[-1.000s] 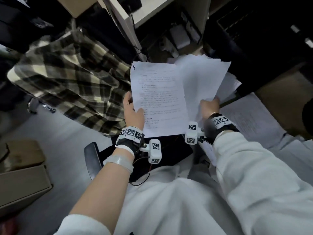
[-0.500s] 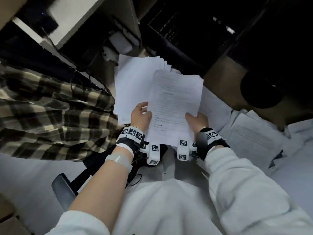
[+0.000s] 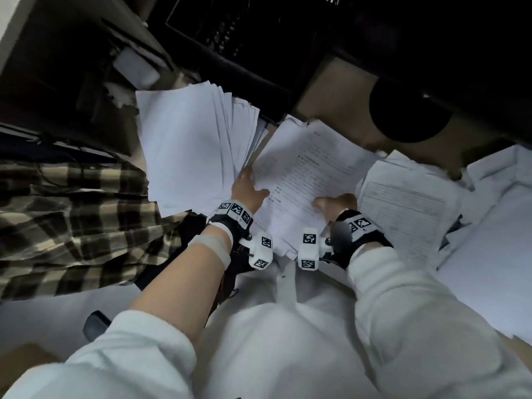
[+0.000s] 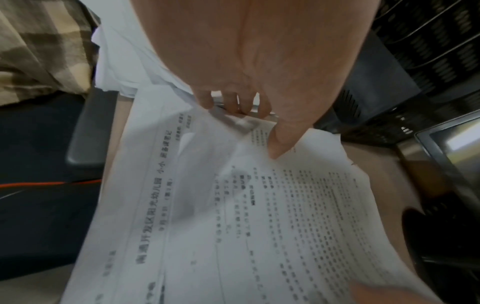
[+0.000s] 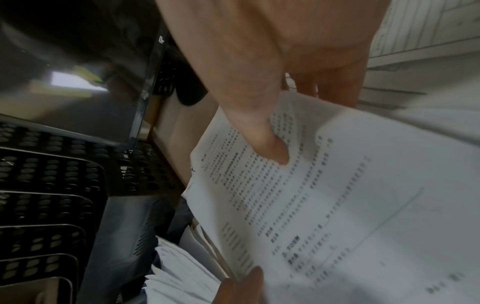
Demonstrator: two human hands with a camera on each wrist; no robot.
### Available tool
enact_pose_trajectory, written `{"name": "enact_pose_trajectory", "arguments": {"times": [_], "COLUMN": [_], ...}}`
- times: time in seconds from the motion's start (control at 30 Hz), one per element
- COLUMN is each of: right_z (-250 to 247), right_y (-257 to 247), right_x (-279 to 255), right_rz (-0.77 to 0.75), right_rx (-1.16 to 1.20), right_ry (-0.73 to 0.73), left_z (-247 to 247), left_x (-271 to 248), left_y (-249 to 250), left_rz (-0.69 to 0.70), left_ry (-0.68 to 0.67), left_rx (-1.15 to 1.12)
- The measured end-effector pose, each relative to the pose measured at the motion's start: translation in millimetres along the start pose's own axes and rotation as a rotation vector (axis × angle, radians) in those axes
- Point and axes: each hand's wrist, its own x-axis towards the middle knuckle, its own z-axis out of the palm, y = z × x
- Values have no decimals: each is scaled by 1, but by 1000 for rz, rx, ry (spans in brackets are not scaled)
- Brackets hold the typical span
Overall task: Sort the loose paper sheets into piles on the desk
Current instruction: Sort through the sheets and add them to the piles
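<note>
The counter [image 3: 331, 90] is brown and mostly buried: two spreads of paper piles [image 3: 408, 214] lie on it to the right, one of ruled forms just beside the right hand, another further right, too overlapped to count sheet by sheet. A dark round object [image 3: 410, 110] sits on the counter behind them, and black mesh trays [image 5: 46, 185] stand at the back. A plaid cloth [image 3: 66, 220] hangs off to the left.

Next in size is the fanned stack [image 3: 195, 145], one thick bundle of blank-looking sheets held up in the air by the left hand [image 3: 247, 191], thumb on top and fingers [image 4: 233, 102] curled under its lower corner. It is many sheets deep; the exact count cannot be told.

Smallest is the printed sheet [image 3: 302, 174], one page of dense text, low over the counter between the stack and the form pile. The right hand [image 3: 336, 203] pinches its near edge, thumb above, fingers below.

Paper like this is light, limp and slick against itself. I judge the single sheet will droop and flutter if held by one corner, so an edge grip near the middle suits it; the stack wants a firm clamp or it will slide apart
</note>
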Motion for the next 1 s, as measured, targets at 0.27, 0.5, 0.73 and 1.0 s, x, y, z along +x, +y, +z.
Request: {"name": "enact_pose_trajectory", "arguments": {"times": [0.27,0.5,0.73,1.0], "right_z": [1,6,2,-49], "right_y": [-4,8,17,-69], "right_x": [3,24,12,-116], "right_rz": [20,-37,-51,-580], "right_rx": [79,95,249,455], "right_ry": [-101,-93,-134,6], "left_z": [9,9,5,-51], "left_x": [5,4,-15,-53], "left_y": [26,32,23,74], "left_rz": [-124,-167,-11,242], "left_ry": [13,-15,-34,299], "left_rx": [273,116,-166,-668]}}
